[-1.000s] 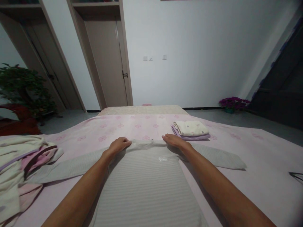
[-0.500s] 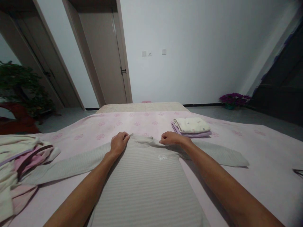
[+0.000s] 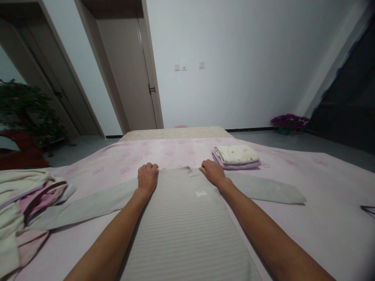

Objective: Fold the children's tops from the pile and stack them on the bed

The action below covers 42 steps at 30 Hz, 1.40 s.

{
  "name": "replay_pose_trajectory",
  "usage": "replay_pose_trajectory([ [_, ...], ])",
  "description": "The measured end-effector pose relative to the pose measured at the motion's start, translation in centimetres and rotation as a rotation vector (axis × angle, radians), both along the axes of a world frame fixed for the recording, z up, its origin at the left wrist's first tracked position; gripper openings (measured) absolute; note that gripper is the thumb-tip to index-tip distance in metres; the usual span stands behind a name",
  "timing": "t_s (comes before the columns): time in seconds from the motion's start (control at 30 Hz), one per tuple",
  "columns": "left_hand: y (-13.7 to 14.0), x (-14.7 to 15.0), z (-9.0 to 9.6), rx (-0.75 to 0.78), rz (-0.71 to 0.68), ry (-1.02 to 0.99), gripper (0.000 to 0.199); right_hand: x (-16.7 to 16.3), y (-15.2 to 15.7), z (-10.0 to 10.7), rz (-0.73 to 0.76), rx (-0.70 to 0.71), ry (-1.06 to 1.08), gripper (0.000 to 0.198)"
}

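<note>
Right now, the grey striped shirt (image 3: 184, 230) lies front side up on the pink flowered sheet (image 3: 295, 168) before me, its 2 sleeves stretched out sideways. My left hand (image 3: 148, 177) and my right hand (image 3: 213, 171) rest on the shirt's 2 shoulders, 1 on each side of the collar. My fingers are bent down onto the cloth; their tips are hidden, so I cannot tell whether they pinch it or only press. Left of the shirt, a loose heap of cream and pink clothes (image 3: 17, 222) meets the end of a sleeve. Just beyond the shirt's shoulder on my right, a spotted cream cloth (image 3: 240, 155) lies folded over a purple cloth (image 3: 249, 166). Well past the shirt, 3 plates (image 3: 177, 68) show on the wall.
</note>
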<state>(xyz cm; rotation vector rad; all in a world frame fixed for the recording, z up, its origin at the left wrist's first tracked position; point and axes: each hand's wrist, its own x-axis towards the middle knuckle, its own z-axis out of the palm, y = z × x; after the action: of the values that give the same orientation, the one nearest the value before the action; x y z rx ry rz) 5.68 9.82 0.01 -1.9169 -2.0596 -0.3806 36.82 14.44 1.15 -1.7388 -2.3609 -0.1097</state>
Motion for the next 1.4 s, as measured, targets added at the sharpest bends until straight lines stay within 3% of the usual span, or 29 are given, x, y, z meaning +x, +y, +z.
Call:
replay_pose_trajectory([
  [0.17,-2.1,0.3,0.8,-0.046,-0.011,-0.032,0.033,0.1,-1.1,2.5,0.02,-0.058,-0.014,0.034],
  [0.3,-3.8,1.6,1.3,-0.064,0.021,-0.077,0.039,-2.1,-3.7,3.8,0.041,-0.065,0.007,0.049],
  [0.47,-6.5,4.9,0.3,-0.12,-0.024,-0.099,0.052,-6.7,-9.4,1.5,0.112,-0.158,0.104,0.07],
  [0.63,-9.3,5.2,-1.6,-0.208,-0.041,-0.082,0.065,-6.9,-12.7,-1.1,0.098,-0.19,0.087,0.073],
  [1.0,-11.8,3.4,-1.9,-0.224,0.032,-0.054,0.066,-4.4,-13.4,-1.2,0.043,-0.125,0.072,0.068],
  [1.2,-12.0,3.4,-1.8,-0.204,0.03,-0.031,0.063,-3.5,-13.8,-0.9,-0.034,0.047,0.12,0.059],
  [1.4,-12.2,3.6,-1.5,-0.198,0.026,-0.028,0.062,0.7,-11.5,-1.1,-0.189,-0.127,0.097,0.059],
])
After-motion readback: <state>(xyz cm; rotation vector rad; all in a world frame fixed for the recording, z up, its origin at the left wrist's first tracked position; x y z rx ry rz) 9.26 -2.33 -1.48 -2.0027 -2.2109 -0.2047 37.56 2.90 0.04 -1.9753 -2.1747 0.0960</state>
